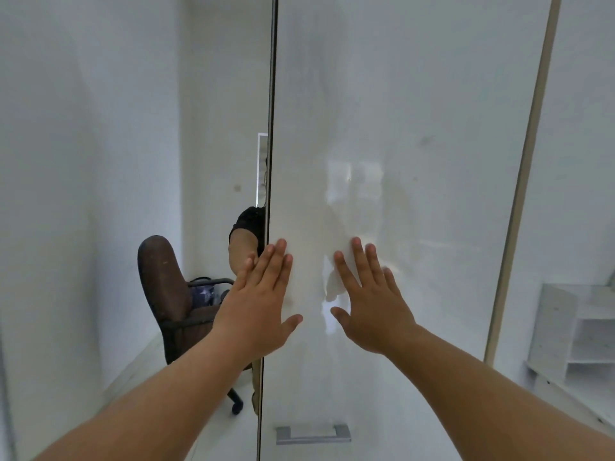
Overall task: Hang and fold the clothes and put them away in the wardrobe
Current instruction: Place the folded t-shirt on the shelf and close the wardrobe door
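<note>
both arms reach forward; the left hand [258, 302] and right hand [372, 304] lie flat with fingers straight and spread on the glossy white wardrobe door [399, 128], grasping nothing. a grey handle [312, 434] sits below. a brown chair [166, 287] shows in the mirror [133, 128] at left, white shelves [579, 327] at right.

Brown office chair [166, 294] stands at left near the wall; white shelf unit [575, 331] stands at far right.

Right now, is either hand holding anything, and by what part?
Nothing is held. The left hand and right hand lie flat, fingers straight, against the white wardrobe door, well above its handle.
</note>
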